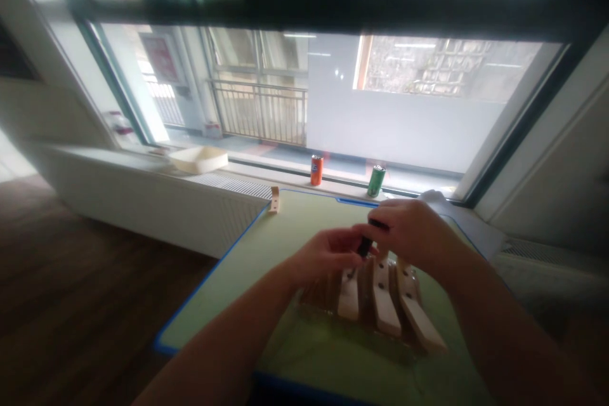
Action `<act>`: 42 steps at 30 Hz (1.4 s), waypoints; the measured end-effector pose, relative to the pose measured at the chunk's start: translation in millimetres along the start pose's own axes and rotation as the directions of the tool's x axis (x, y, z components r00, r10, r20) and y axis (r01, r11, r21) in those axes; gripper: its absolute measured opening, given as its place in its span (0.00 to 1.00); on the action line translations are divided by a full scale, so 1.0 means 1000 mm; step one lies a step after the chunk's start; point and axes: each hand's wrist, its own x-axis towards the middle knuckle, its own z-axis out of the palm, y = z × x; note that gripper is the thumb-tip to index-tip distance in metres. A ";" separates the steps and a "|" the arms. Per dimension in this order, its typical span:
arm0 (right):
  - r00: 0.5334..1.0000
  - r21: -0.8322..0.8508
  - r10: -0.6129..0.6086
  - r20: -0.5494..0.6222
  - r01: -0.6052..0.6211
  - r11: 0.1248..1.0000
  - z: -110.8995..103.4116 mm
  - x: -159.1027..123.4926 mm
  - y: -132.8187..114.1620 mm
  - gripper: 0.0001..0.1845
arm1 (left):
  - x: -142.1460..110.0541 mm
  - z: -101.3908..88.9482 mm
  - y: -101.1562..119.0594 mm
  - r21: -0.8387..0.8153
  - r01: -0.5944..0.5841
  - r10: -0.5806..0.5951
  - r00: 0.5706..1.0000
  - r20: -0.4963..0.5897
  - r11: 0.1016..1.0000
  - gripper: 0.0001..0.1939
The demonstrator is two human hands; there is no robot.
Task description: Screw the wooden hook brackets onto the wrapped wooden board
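A wooden assembly of several pale slats [380, 304] lies on a green table [266, 266] with a blue edge. My left hand [328, 257] and my right hand [409, 231] meet just above its far end. Both are closed around a small dark tool [365, 244], which stands roughly upright between the fingers with its lower end at the slats. My forearms reach in from the bottom of the picture and hide part of the assembly.
A small loose wooden piece [274, 199] lies at the table's far left corner. On the windowsill stand an orange can [316, 170] and a green can [375, 181]; a white tray [198, 158] sits further left. Wooden floor lies to the left.
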 end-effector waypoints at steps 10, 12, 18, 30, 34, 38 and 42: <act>0.987 0.193 -0.134 -0.092 0.150 0.970 0.007 -0.001 -0.008 0.16 | 0.000 0.004 0.002 0.211 -0.015 0.011 1.000 0.023 0.977 0.16; 0.985 0.173 -0.145 -0.099 0.160 0.972 0.008 0.001 -0.006 0.15 | 0.000 0.003 -0.001 0.291 -0.034 0.046 0.998 -0.034 0.956 0.17; 1.000 0.015 -0.027 -0.015 0.028 1.000 0.011 0.003 -0.009 0.18 | -0.001 0.003 -0.003 0.523 -0.042 0.110 0.989 -0.100 0.851 0.16; 1.000 0.002 -0.024 0.008 0.024 1.000 -0.002 -0.003 -0.024 0.21 | -0.004 -0.004 0.002 0.531 -0.098 0.141 0.989 -0.041 0.842 0.19; 0.997 -0.070 0.021 -0.077 -0.027 0.997 0.004 -0.004 -0.032 0.20 | -0.006 -0.005 -0.001 0.526 -0.088 0.109 0.994 -0.008 0.846 0.15; 0.995 0.105 -0.075 -0.071 0.083 0.991 -0.003 -0.011 -0.026 0.16 | -0.007 -0.003 0.006 0.522 -0.046 0.016 0.998 0.062 0.852 0.17; 0.994 0.118 -0.110 0.000 0.109 0.987 -0.013 -0.014 -0.019 0.12 | -0.007 -0.001 0.009 0.541 -0.080 0.060 0.997 0.055 0.837 0.17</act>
